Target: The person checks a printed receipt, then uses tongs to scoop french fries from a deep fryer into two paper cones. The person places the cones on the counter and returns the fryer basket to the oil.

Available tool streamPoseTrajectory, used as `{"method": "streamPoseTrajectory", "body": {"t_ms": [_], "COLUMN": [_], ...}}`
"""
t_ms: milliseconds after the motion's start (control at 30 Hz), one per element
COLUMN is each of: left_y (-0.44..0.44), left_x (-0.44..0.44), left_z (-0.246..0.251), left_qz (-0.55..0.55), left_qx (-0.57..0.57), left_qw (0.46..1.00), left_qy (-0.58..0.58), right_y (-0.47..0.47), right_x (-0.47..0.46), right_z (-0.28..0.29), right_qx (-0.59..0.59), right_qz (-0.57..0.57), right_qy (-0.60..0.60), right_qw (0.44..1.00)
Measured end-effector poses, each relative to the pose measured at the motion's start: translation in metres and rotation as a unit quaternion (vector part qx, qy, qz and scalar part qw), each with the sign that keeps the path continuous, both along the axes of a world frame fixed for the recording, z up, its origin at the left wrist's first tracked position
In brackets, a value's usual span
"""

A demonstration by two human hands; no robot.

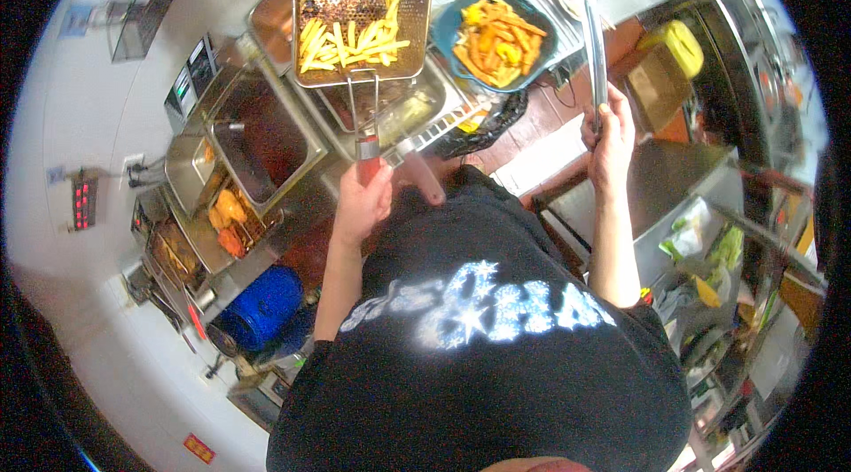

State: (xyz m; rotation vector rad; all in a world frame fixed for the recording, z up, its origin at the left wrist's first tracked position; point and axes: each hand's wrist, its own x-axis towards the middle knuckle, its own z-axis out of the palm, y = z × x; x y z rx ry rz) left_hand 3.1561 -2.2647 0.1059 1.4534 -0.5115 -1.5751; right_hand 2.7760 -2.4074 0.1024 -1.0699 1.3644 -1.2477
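My left hand (pixel 362 203) grips the red handle (pixel 367 166) of a perforated metal fryer basket (pixel 362 3). Pale yellow French fries (pixel 352 43) lie in the basket, mostly at the end nearest the handle. In my right hand (pixel 608 139) is a long metal utensil (pixel 592 40), apparently tongs, pointing away from me. Its blurred far end is beyond the right side of a teal bowl (pixel 452 50). That bowl, to the right of the basket, holds darker orange fried strips (pixel 502 40) with some yellow pieces.
Left of the basket is a fryer vat (pixel 262 129) of dark oil. Fried pieces (pixel 229 209) lie in a metal tray beyond it. A second basket handle (pixel 425 176) juts towards my body. At lower left stands a blue drum (pixel 262 306); cardboard boxes (pixel 658 83) are on the right.
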Motion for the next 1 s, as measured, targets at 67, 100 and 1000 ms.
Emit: {"method": "streamPoseTrajectory", "body": {"t_ms": [67,100,1000], "left_y": [-0.015,-0.02,0.0], "left_x": [-0.007,-0.015,-0.046], "left_z": [0.004,0.006,0.015], "left_qz": [-0.033,-0.05,-0.047], "left_qx": [-0.007,-0.018,0.021], "left_qw": [0.994,0.984,0.987], "left_qy": [0.104,0.17,0.154], "right_y": [0.007,0.012,-0.008], "right_x": [-0.026,-0.041,-0.054], "right_z": [-0.01,-0.013,-0.097], "right_qx": [0.03,0.036,0.047], "right_qz": [-0.05,-0.064,-0.007], "right_qy": [-0.016,-0.028,0.022], "right_qw": [0.998,0.997,0.999]}}
